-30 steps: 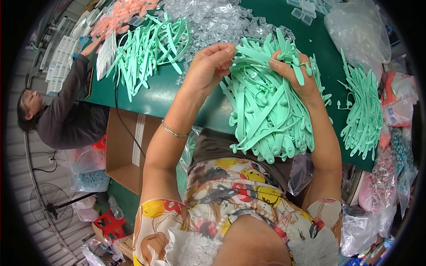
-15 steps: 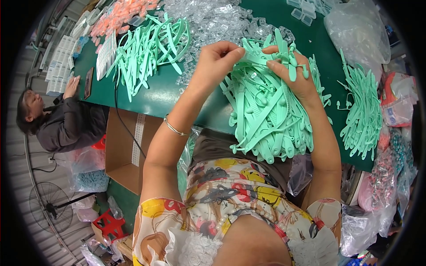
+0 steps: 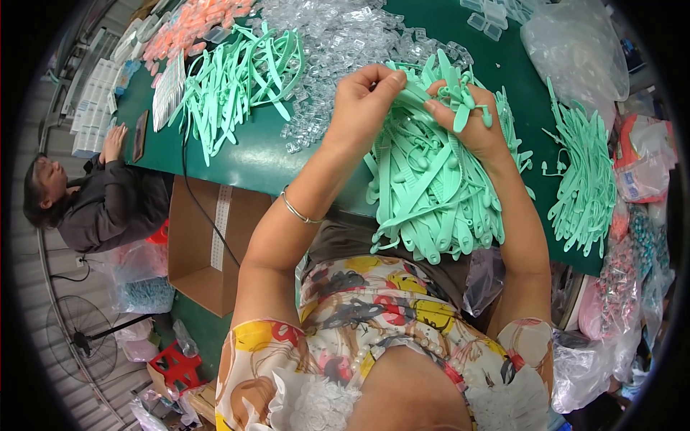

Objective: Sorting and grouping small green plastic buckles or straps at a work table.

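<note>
My left hand [image 3: 361, 102] is closed, pinching one end of a mint-green ribbed strap [image 3: 412, 95] between thumb and finger. My right hand [image 3: 480, 131] grips the same strap on its other side, with several green strap ends [image 3: 460, 97] sticking out between its fingers. Both hands are raised over a big heap of matching green straps [image 3: 438, 201] at the table's near edge. The straps look soft and flat, some with ribs, holes or small knobbed ends. Under my hands, part of the heap is hidden.
On the green table [image 3: 244, 161] lie more straps [image 3: 237, 86] to the left and a bundle [image 3: 586, 187] to the right. Clear plastic pieces [image 3: 323, 43] and orange pieces [image 3: 190, 29] spread at the back. A co-worker [image 3: 108, 194] sits left, beyond a cardboard box [image 3: 198, 251].
My left hand has shifted slightly right, toward my right hand. The strap between them now slants more. The co-worker's hands have moved a little at the table edge.
</note>
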Action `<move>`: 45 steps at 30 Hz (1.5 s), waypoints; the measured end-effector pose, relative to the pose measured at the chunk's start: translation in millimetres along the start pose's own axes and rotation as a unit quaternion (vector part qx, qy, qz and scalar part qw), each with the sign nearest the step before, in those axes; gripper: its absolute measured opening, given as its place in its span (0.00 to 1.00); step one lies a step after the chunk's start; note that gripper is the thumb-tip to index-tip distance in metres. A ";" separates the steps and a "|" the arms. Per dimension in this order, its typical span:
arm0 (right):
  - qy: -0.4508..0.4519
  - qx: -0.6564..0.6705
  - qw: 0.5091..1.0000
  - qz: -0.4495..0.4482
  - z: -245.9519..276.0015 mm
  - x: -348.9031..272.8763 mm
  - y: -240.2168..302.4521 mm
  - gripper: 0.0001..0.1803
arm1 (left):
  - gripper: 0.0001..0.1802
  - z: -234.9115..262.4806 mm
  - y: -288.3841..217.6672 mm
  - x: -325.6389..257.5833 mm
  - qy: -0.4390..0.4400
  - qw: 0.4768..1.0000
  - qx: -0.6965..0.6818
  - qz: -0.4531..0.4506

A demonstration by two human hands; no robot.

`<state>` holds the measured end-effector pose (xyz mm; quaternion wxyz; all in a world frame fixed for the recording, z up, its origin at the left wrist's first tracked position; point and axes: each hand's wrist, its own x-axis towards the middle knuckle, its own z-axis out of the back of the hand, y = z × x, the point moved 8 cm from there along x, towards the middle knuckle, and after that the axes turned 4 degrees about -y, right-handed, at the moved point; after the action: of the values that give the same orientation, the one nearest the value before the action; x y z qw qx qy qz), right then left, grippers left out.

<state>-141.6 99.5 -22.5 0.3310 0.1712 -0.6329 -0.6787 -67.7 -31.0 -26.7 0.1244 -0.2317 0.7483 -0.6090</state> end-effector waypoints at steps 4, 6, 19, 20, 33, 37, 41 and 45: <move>-0.018 0.024 0.998 -0.050 3.4 1.6 -3.0 0.12 | 0.09 6.2 -1.5 5.5 0.010 0.999 0.035 0.007; -0.018 0.057 0.997 -0.044 3.8 3.3 -5.5 0.11 | 0.09 18.4 3.1 8.7 0.003 0.999 0.053 0.013; -0.081 0.043 0.996 -0.004 18.9 7.5 -3.0 0.17 | 0.10 45.2 19.7 25.6 -0.007 0.976 0.218 0.000; -0.081 0.043 0.996 -0.004 18.5 7.7 -4.0 0.17 | 0.10 46.6 21.4 25.2 -0.007 0.976 0.217 0.000; -0.087 0.036 0.996 0.002 16.6 5.6 -3.9 0.13 | 0.09 74.4 -7.0 -7.1 0.037 0.783 0.591 -0.193; -0.101 0.037 0.993 0.040 16.8 3.5 1.1 0.12 | 0.09 65.3 -7.8 -15.7 0.018 0.738 0.632 -0.237; -0.106 0.018 0.993 0.043 18.4 0.8 3.9 0.13 | 0.08 58.0 -7.8 -26.0 0.031 0.722 0.629 -0.286; -0.110 -0.002 0.993 0.053 17.0 -1.8 7.6 0.13 | 0.08 57.8 -6.8 -31.8 0.042 0.725 0.620 -0.296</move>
<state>-149.6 113.6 -13.1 0.2952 0.0614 -0.6721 -0.6763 -12.0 -65.5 -36.3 0.0224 -0.2873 0.1020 -0.9521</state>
